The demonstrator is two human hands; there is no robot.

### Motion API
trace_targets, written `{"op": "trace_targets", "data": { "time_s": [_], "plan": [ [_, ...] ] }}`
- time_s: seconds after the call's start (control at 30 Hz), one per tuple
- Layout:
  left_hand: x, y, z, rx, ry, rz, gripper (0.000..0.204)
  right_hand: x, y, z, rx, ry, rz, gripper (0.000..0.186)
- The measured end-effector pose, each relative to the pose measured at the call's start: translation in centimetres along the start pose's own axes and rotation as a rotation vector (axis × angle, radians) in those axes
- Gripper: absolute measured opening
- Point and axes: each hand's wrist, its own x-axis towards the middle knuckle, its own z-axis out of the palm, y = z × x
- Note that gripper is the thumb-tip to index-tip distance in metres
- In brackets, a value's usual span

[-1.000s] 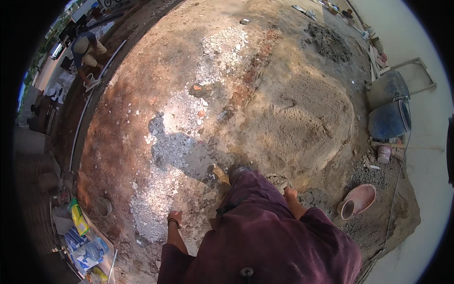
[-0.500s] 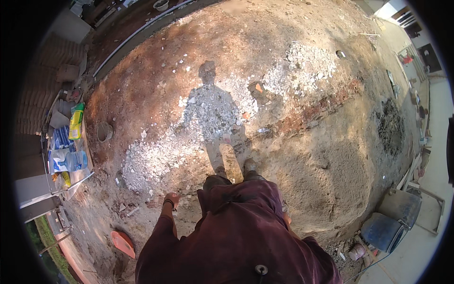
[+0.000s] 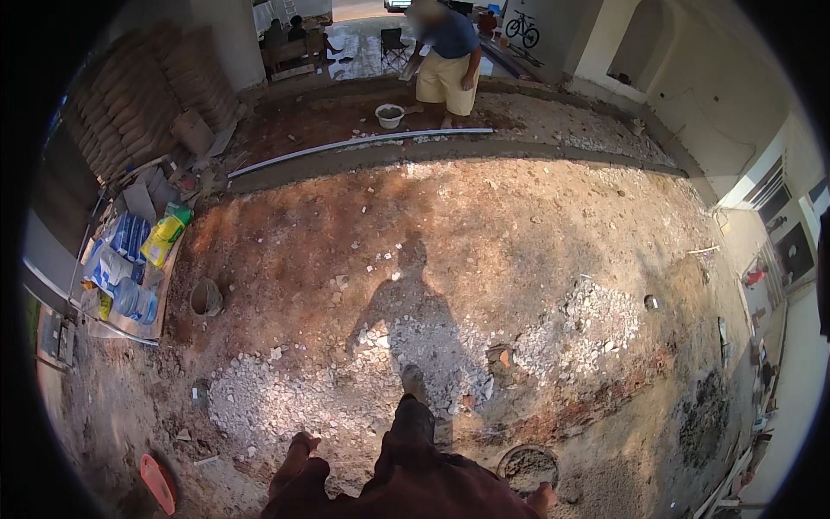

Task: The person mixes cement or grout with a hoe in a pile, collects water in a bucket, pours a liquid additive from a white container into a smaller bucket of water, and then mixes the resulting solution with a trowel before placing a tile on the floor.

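Note:
My right hand (image 3: 543, 497) is closed at the near edge of a round bucket (image 3: 500, 471), gripping it beside my right leg. Inside is a grey-brown, mortar-like mix (image 3: 527, 467). My left hand (image 3: 304, 443) hangs low at my left side, its fingers loosely curled and nothing visible in it. One shoe (image 3: 414, 382) steps forward onto a strip of white broken rubble (image 3: 259, 402). My shadow falls over the rubble ahead.
Ahead, a person (image 3: 448, 65) bends near a white mortar bucket (image 3: 390, 115), behind a long straight bar (image 3: 363, 143). At left stand stacked sacks (image 3: 130, 104), a water jug (image 3: 134, 301) and another bucket (image 3: 206, 297). A hole (image 3: 500, 359) lies in the rubble; an orange-red basin (image 3: 157, 484) is at lower left.
My view has tilted up, bringing the far room and the other person into sight. One foot has stepped forward, and the bucket at my right hand has come into view.

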Motion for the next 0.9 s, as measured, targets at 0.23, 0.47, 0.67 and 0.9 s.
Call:
{"op": "trace_targets", "data": {
  "time_s": [0.23,0.47,0.67,0.9],
  "plan": [
    [6.3,3.7,-15.6,-0.234,0.238,0.056,0.049,2.6,-17.1,-18.2,0.145,-0.188,-0.043,0.03],
    [11.7,18.6,-28.7,-0.445,0.316,0.249,0.05,14.4,-27.2,-18.4,1.111,0.002,-0.175,0.049],
    [13.6,17.6,-29.5,-0.48,0.25,0.193,0.046,25.0,-39.6,-20.0,0.741,0.212,-0.53,0.03],
    [4.9,7.9,-23.2,-0.447,0.131,-0.339,0.043,27.2,-63.9,-24.0,0.464,-0.734,0.148,0.03]
  ]
}}
